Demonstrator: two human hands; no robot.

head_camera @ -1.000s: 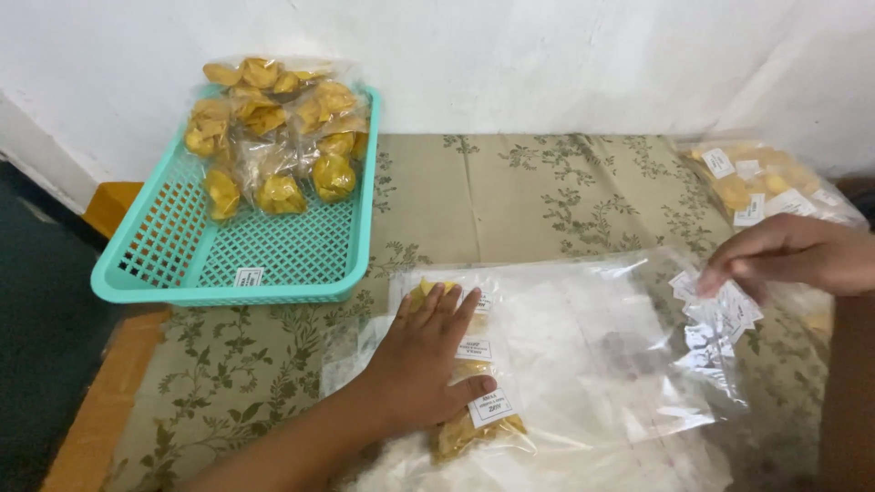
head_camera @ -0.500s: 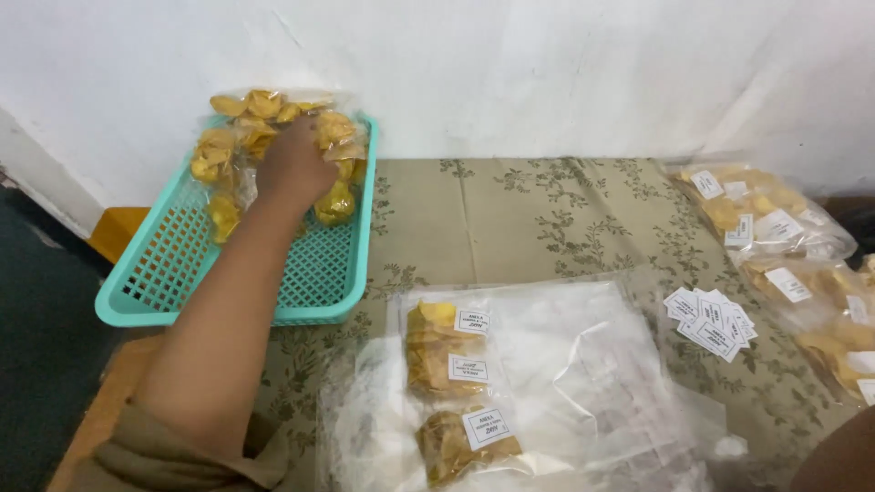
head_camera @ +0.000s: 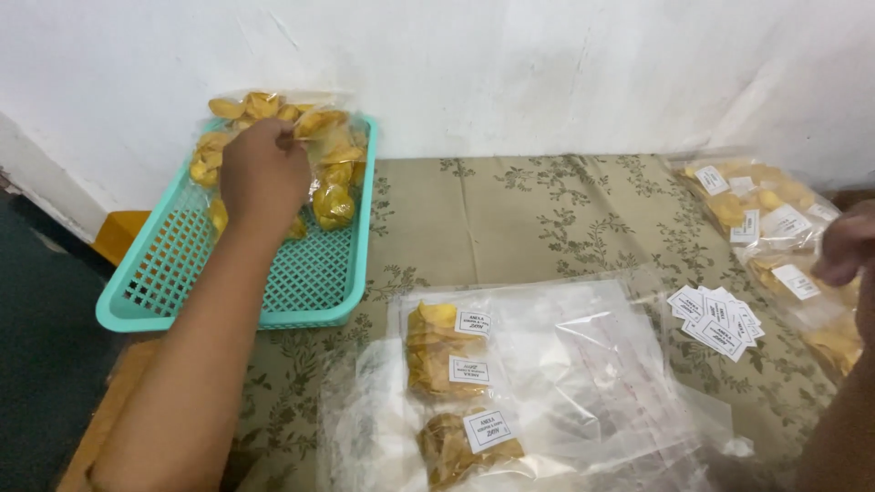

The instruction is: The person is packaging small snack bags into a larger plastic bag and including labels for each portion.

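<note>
Nearest the camera, well short of the turquoise basket (head_camera: pixel 301 305) and to its right, three labelled bags of yellow chips (head_camera: pixel 451 387) lie on a spread of clear plastic sheeting (head_camera: pixel 583 364) — two side by side with white stickers, a third just below them. To the right of these, still nearer than the basket, a fanned stack of white labels (head_camera: pixel 718 319) rests on the leaf-patterned olive tablecloth (head_camera: pixel 510 210). At the right edge the right hand (head_camera: pixel 843 246) hangs above more labelled chip bags (head_camera: pixel 761 214); its fingers look loosely curled, but whether it grips anything I cannot tell. Farther off, the left hand (head_camera: pixel 264 173) reaches into the far end of the basket, fingers closed down on the chip bags in the basket (head_camera: pixel 319 169), which are heaped against the white wall (head_camera: pixel 510 73). The step in hand, as I judge it, is placing a finished, labelled bag onto that heap — the grip looks about to let go or has just settled the bag. The next move would call for opening the fingers cleanly so that the slippery plastic does not cling, then drawing the arm back over the basket rim without dragging a bag out, and returning to the labelled bags that lie on the sheeting.
</note>
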